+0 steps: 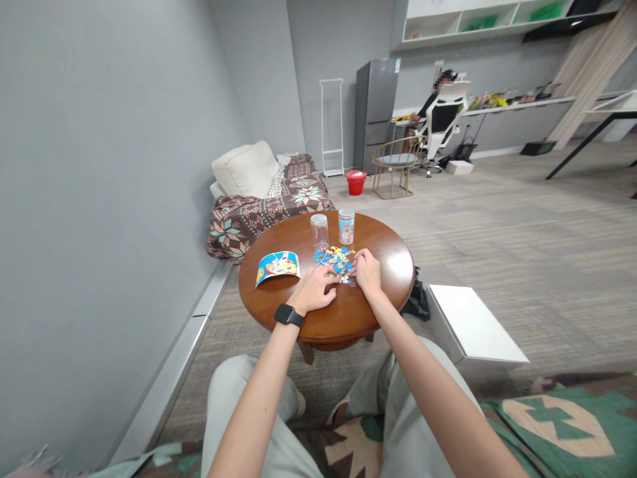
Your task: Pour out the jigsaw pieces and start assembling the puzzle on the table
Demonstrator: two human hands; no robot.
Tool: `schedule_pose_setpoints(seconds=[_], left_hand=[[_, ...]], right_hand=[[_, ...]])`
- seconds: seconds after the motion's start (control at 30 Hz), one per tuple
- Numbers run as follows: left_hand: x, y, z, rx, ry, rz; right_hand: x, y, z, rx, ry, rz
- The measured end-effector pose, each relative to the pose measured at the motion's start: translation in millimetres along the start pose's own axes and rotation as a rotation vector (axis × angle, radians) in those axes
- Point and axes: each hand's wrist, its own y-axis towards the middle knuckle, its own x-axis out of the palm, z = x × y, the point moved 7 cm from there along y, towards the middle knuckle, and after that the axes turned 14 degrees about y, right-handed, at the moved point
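A heap of small jigsaw puzzle pieces (334, 255), blue, yellow and white, lies on the round brown wooden table (269, 305). My left hand (313, 289), with a black watch on the wrist, reaches over the near left side of the heap, thumb and fingers apart, fingertips touching pieces. At the heap's right edge is my right hand (367, 271), its fingers curled inward; whatever may be between them is hidden. Left of my left hand, a curved picture sheet (279, 265) shows a colourful cartoon. Behind the heap stand a clear jar (319, 234) and a jar with a printed label (346, 229), both lidded.
A patterned couch (239, 222) with a cream cushion (249, 169) is beyond the table. A white box (475, 325) sits on the floor to the right. Further back are a red bucket (355, 183), a gold-framed chair (395, 166), a fridge (381, 99) and a seated person.
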Motion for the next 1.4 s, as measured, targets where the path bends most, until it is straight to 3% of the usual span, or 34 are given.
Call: schedule_pose_setpoints(seconds=[0.2,0.5,0.7,0.83,0.97,1.3,1.4], left_hand=[[-3.8,1,-5,-0.050,0.014,0.055],[-2.6,0,-4,-0.037,0.034,0.064],[-0.7,-1,3,0.045,0.000,0.022],[0.2,0,3,0.039,-0.002,-0.011],[-5.2,0,-1,-0.013,-0.012,0.048],[-2.6,0,-2,-0.018,0.057,0.064],[-1.8,0,-10,-0.108,0.090,0.087]], right_hand=[[4,0,-6,-0.053,0.017,-0.045],[29,-12,-10,-0.033,0.098,-0.355],[29,-5,0,0.031,0.217,-0.309],[22,1,3,-0.041,0.132,-0.229],[13,4,2,-0.125,0.013,-0.144],[23,2,2,-0.161,0.071,-0.240],[25,0,2,-0.128,0.123,-0.263]])
